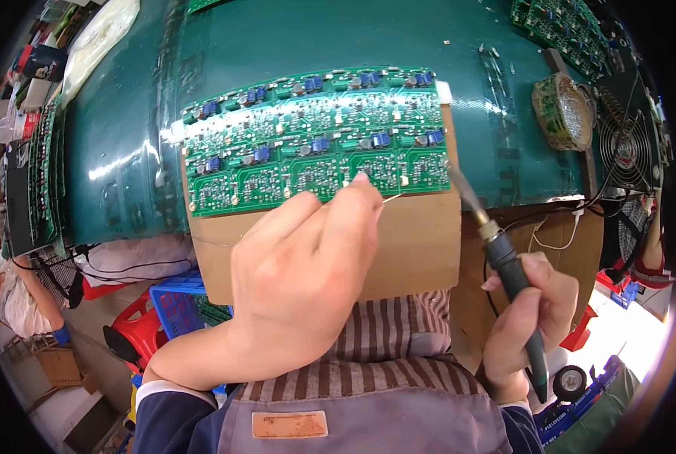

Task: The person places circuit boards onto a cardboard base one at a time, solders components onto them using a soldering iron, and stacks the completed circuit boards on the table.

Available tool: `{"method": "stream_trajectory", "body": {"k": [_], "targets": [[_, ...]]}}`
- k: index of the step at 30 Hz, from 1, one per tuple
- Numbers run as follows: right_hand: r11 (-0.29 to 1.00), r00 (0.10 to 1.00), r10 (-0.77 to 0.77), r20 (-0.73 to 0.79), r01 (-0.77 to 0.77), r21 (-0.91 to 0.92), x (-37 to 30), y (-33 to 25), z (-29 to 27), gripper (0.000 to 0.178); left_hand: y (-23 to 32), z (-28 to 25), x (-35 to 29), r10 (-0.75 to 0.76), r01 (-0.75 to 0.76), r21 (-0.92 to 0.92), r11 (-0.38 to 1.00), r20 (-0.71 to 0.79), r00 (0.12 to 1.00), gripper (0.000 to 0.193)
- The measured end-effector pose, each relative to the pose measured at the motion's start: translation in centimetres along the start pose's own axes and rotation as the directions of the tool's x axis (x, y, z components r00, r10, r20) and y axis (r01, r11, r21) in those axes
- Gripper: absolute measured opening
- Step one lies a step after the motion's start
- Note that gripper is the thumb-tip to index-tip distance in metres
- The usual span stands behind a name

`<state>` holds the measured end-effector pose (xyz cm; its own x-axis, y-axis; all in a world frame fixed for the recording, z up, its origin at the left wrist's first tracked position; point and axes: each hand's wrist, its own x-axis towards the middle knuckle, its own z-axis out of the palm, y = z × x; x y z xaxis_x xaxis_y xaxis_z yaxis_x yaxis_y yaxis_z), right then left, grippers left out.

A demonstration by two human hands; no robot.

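Note:
My left hand is closed in a pinch over the near edge of a green circuit board panel. A thin solder wire pokes out past its fingertips, and a fine strand trails off to the left. In my right hand is a soldering iron with a dark handle, its metal tip pointing up and left beside the panel's right edge. Rows of small parts, among them blue and green blocks, cover the panel. It lies on a brown cardboard sheet that reaches over my lap.
A green mat covers the table. To the right lie a roll of tape, a fan and more circuit boards. Upright boards stand at the left. A blue crate and red stool are below; other people sit at both sides.

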<state>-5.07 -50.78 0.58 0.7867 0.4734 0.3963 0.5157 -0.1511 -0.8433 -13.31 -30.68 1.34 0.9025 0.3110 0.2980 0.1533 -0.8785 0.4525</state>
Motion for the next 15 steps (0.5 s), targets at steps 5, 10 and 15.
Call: {"method": "stream_trajectory", "body": {"k": [5, 10, 15], "targets": [[0.991, 0.987, -0.129, 0.092, 0.125, 0.048, 0.6, 0.1, 1.5, 0.022, -1.1, 0.0, -0.9, -0.041, 0.041, 0.010, 0.999, 0.020, 0.999, 0.014], [0.989, 0.978, -0.147, 0.149, 0.145, 0.026, 0.9, 0.1, 2.2, 0.026, -1.4, 0.4, -0.9, 0.038, -0.036, 0.047, 0.998, -0.042, 0.998, 0.018], [0.990, 0.977, -0.141, 0.159, 0.138, 0.029, 1.1, 0.2, 2.6, 0.026, -1.4, 0.6, -0.8, 0.053, -0.051, 0.060, 0.997, -0.034, 0.998, 0.020]]}}
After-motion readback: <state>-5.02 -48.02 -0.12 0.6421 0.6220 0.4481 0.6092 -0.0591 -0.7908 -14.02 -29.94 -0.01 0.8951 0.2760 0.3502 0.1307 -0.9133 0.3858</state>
